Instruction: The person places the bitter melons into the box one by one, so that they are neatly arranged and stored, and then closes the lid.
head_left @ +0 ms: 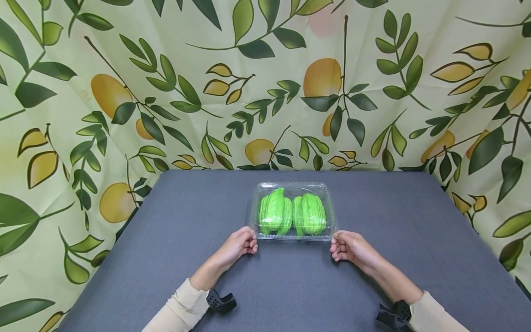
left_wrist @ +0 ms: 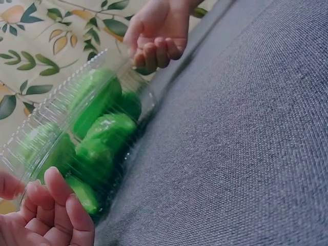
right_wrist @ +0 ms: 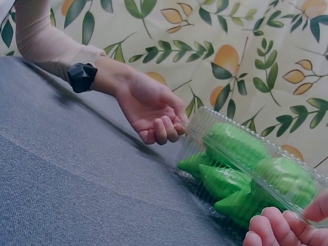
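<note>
A clear plastic clamshell container (head_left: 295,238) with its lid down lies across the middle of the table. Inside are several bright green, ridged fruits (head_left: 313,214) that look like star fruit, in two groups side by side. At the container's near left corner, my left hand (head_left: 238,244) pinches the rim between thumb and index finger. My right hand (head_left: 352,247) pinches the near right corner the same way. Both wrist views show the other fingers curled in below the rim, and the ribbed clear wall (right_wrist: 192,136) of the box between the two hands.
The container rests on a dark grey cloth-covered table (head_left: 186,203). Behind it and along both sides hangs a pale curtain (head_left: 282,110) printed with leaves and orange fruit. Each wrist carries a black camera mount (head_left: 221,302) just beside the cream sleeve (head_left: 178,306).
</note>
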`<state>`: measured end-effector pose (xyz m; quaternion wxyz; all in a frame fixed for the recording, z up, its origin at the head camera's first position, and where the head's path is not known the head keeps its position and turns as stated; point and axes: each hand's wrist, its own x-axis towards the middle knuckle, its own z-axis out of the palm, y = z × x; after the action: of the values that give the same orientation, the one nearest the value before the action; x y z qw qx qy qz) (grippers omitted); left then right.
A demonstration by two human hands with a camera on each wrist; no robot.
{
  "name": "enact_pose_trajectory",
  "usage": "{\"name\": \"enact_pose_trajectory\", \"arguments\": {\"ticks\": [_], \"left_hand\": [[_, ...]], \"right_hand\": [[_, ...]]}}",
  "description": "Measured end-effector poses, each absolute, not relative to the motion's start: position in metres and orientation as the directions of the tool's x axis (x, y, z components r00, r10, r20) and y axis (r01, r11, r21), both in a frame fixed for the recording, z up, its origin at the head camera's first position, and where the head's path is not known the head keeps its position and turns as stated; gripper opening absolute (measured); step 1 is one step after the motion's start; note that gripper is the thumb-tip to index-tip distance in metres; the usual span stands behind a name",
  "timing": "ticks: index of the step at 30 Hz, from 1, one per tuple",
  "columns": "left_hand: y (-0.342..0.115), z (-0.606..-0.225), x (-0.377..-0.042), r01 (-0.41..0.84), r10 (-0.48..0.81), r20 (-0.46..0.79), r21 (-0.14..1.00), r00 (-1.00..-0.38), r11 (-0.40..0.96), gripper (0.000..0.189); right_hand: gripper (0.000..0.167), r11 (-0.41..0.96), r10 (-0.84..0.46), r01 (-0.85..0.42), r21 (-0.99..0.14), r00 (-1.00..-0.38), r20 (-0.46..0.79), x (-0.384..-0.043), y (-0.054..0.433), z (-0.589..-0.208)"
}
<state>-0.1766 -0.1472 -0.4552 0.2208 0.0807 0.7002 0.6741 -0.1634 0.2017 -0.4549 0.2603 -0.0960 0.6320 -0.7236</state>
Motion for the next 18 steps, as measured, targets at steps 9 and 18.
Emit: {"name": "enact_pose_trajectory", "arguments": {"ticks": [9,18], "left_hand": [[-0.143,-0.458,-0.177,-0.189,0.390,-0.191,0.981,-0.901,0.045,0.020],[-0.136,-0.454,-0.176,-0.206,0.284,-0.213,0.977,-0.935,0.055,0.018]], "right_hand": [[0.027,-0.077,-0.485,0.253,-0.965,-0.855,-0.185,-0.162,0.202,-0.455],[0.023,-0.027,-0.456,0.270,-0.962,-0.860,-0.228,-0.166,0.203,-0.452]]}}
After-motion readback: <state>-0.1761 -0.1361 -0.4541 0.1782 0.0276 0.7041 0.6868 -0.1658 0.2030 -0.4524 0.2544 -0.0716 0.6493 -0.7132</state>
